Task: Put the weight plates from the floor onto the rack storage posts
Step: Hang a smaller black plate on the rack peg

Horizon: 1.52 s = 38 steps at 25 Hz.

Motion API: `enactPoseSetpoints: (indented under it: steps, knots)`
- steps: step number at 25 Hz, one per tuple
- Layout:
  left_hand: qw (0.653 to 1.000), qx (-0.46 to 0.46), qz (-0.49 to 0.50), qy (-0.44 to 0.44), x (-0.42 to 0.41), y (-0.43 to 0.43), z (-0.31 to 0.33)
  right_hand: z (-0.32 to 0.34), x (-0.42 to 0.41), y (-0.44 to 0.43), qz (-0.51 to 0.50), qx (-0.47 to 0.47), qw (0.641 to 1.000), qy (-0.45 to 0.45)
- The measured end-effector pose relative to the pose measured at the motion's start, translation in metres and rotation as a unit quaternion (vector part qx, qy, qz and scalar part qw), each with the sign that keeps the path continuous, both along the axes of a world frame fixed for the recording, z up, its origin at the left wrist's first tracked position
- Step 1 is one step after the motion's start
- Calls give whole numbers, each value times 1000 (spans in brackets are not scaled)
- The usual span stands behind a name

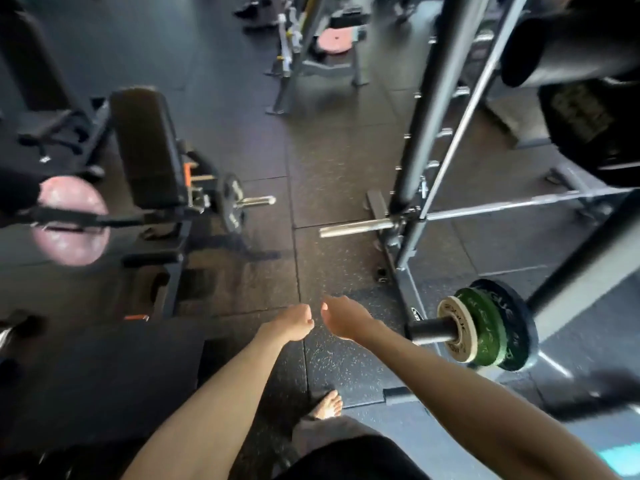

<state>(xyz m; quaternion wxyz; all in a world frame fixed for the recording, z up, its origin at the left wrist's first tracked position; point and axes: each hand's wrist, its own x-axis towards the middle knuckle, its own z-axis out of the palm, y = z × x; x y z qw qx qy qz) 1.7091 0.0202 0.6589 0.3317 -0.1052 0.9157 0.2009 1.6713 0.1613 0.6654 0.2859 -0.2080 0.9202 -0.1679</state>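
Both my arms reach forward and down over the dark rubber floor. My left hand (294,322) has its fingers curled under and holds nothing. My right hand (341,317) is beside it, fingers loosely bent, also holding nothing. To the right, a storage post (429,330) on the rack carries a white plate (450,332), a green plate (485,327) and a larger black plate (519,327). No plate lies on the floor under my hands. A black plate (231,202) sits on a bench peg at the left.
The rack upright (426,133) and a barbell sleeve (356,227) stand ahead on the right. A black bench (145,147) and a pink plate (74,220) are at the left. Another pink plate (337,41) sits far back. My bare foot (327,405) is below.
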Motion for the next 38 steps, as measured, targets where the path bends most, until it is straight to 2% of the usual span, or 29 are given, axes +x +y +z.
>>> enactPoseSetpoints:
  steps: [6,8,11,13,16,19,21,25,27,31,34,38]
  knots:
    - [987,-11,-162,8,-103,19,3,20,-41,31,-194,-19,981,-2]
    - [972,-8,-234,-3,-123,43,5,23,-40,47,-264,-23,964,-10]
    - [932,-7,-363,0,-144,94,2,31,-27,70,-378,-28,925,2]
    - [899,20,-438,6,-151,129,3,34,-16,86,-470,-37,882,20]
    - [858,84,-506,-23,-155,172,2,34,6,106,-596,-63,796,81]
    - [848,134,-509,-63,-157,196,-2,40,26,110,-733,-43,667,127]
    - [838,138,-523,-75,-158,205,-2,42,31,108,-768,-12,630,110]
    - [826,137,-541,-77,-161,214,-3,26,25,109,-784,-34,619,43]
    - [836,140,-522,-94,-165,220,-6,11,19,114,-796,-62,603,6]
    - [843,155,-508,-83,-172,245,4,1,6,137,-815,-98,570,-4]
    - [835,158,-520,-88,-178,268,8,5,-1,160,-813,-92,575,-2]
    - [843,150,-509,-93,-183,284,7,4,-8,179,-806,-73,587,-15]
